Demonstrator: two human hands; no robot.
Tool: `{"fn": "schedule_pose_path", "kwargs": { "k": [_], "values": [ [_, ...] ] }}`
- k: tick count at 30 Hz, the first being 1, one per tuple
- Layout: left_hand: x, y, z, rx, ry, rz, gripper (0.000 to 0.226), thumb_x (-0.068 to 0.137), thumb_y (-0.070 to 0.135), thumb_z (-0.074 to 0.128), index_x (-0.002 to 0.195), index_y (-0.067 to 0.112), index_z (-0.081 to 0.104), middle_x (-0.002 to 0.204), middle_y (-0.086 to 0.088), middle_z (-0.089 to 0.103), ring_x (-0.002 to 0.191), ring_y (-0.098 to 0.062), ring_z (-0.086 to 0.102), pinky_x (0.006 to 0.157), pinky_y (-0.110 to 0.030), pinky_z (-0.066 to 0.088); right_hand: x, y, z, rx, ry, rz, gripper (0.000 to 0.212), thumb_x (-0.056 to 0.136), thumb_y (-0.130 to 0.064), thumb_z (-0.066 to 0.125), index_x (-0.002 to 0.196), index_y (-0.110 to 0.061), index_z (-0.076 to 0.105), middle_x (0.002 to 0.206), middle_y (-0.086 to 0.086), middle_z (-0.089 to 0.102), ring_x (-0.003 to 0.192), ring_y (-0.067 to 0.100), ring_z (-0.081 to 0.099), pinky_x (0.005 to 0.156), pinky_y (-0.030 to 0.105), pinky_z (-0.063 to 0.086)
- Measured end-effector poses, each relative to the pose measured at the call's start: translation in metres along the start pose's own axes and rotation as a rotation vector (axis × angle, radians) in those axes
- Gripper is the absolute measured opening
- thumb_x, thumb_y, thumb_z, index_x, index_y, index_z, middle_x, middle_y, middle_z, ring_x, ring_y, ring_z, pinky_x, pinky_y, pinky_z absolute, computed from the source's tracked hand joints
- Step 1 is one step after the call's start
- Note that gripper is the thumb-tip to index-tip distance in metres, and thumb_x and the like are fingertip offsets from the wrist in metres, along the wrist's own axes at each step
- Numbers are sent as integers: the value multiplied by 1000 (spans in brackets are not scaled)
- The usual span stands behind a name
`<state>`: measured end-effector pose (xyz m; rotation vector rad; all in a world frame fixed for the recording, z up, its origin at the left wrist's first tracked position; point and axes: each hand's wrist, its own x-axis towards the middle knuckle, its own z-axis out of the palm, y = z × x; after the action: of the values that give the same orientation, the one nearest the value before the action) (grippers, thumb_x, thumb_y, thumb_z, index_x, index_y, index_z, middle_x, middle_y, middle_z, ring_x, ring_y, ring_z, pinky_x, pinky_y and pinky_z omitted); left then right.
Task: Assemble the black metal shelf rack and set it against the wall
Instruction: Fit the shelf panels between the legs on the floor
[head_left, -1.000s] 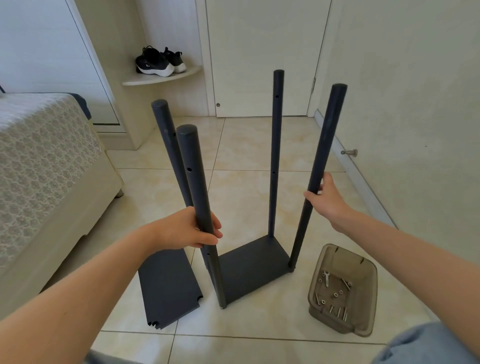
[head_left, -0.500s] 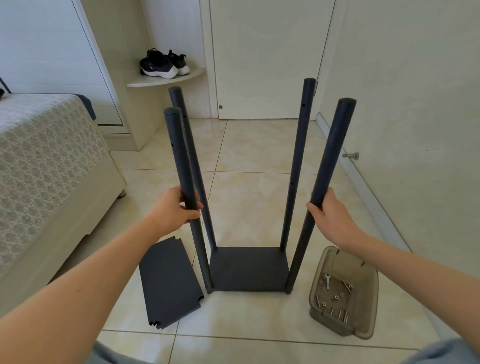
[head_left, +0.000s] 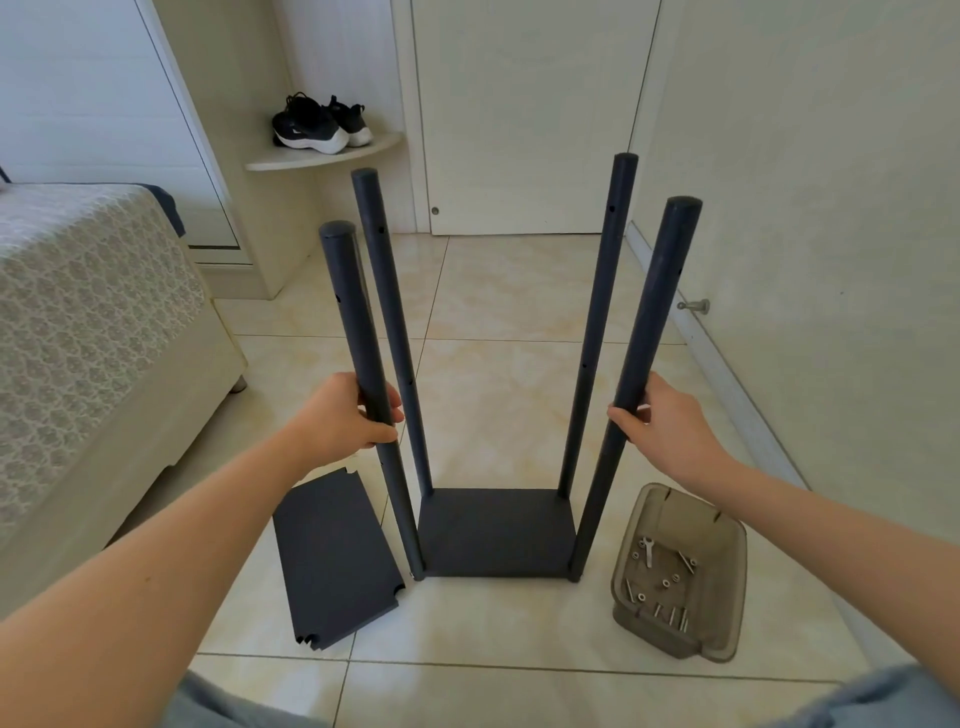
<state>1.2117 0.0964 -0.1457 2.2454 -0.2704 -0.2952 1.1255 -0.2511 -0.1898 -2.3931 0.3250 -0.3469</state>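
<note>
1. Gripping the near-left post (head_left: 363, 353) at about mid-height, the left hand (head_left: 343, 415) has its fingers curled round the tube.
2. Right hand (head_left: 667, 423): fingers wrapped round the near-right post (head_left: 649, 322) at a similar height.
3. Black shelf rack (head_left: 496, 535): partly assembled, it stands upright on the tiled floor (head_left: 493, 291) at frame centre. Four posts rise from the corners of a single bottom shelf panel. Clock directions below are taken about this panel, with 12 o'clock pointing away from the viewer.
4. Far-left post (head_left: 387, 322) at 11 o'clock and far-right post (head_left: 602, 312) at 1 o'clock: neither hand touches them. Small holes show along their sides.
5. Loose shelf panel (head_left: 332, 556): it lies flat on the floor at 9 o'clock, just beside the foot of the near-left post. Its corners are notched.
6. Plastic tray (head_left: 691, 512): translucent brown, it sits at 3 o'clock, near the rack but apart from it. It holds screws (head_left: 670, 616) and a small wrench (head_left: 647, 551).
7. Wall (head_left: 805, 208): it runs from 1 to 4 o'clock, beyond the tray, and the rack stands apart from it. A door stop (head_left: 693, 306) projects near its base at 2 o'clock.
8. Background: a closed door (head_left: 530, 104) at 12 o'clock. At 11 o'clock, a corner shelf (head_left: 322, 156) carries a pair of black sneakers (head_left: 317, 124). A bed (head_left: 78, 312) with a patterned cover stands at 9 to 10 o'clock.
</note>
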Motion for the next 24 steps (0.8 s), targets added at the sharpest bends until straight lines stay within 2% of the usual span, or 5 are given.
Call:
{"fn": "schedule_pose_path", "kwargs": {
  "k": [5, 11, 16, 20, 24],
  "values": [
    [-1, 0, -6, 55, -21, 36, 25, 80, -1, 78, 96, 14, 67, 93, -2, 73, 90, -17, 70, 68, -19, 55, 0, -2, 2, 7, 13, 15, 38, 95, -24, 63, 128, -11, 49, 101, 0, 62, 82, 14, 60, 73, 24, 51],
    [-3, 3, -5, 39, -57, 9, 25, 79, -2, 78, 97, 13, 68, 94, -6, 73, 92, -21, 70, 75, -27, 59, -8, -4, -5, -193, 14, 15, 39, 96, -37, 58, 125, -11, 55, 90, -3, 61, 74, 13, 59, 64, 20, 48],
    [-3, -3, -15, -26, -163, -70, 26, 83, 4, 78, 105, 15, 68, 106, -6, 70, 100, -22, 68, 80, -26, 59, -24, -6, -3, -572, -29, 45, 52, 99, -57, 33, 90, -16, 63, 71, -4, 62, 60, 13, 62, 63, 32, 58],
    [0, -17, -25, -31, -255, -111, 30, 87, 14, 78, 114, 18, 66, 112, 0, 71, 104, -15, 68, 83, -25, 59, -34, -7, 7, -737, -22, 25, 53, 99, -59, 27, 66, -24, 49, 58, -8, 55, 50, 8, 57, 53, 25, 53],
    [4, -34, -35, 133, -370, -192, 28, 90, 22, 73, 116, 26, 65, 110, 4, 72, 97, -10, 71, 76, -23, 60, -47, -6, 33, -889, -231, -87, 31, 104, -42, 36, 97, -25, 61, 84, -2, 66, 69, 15, 67, 66, 29, 57]
  ]
}}
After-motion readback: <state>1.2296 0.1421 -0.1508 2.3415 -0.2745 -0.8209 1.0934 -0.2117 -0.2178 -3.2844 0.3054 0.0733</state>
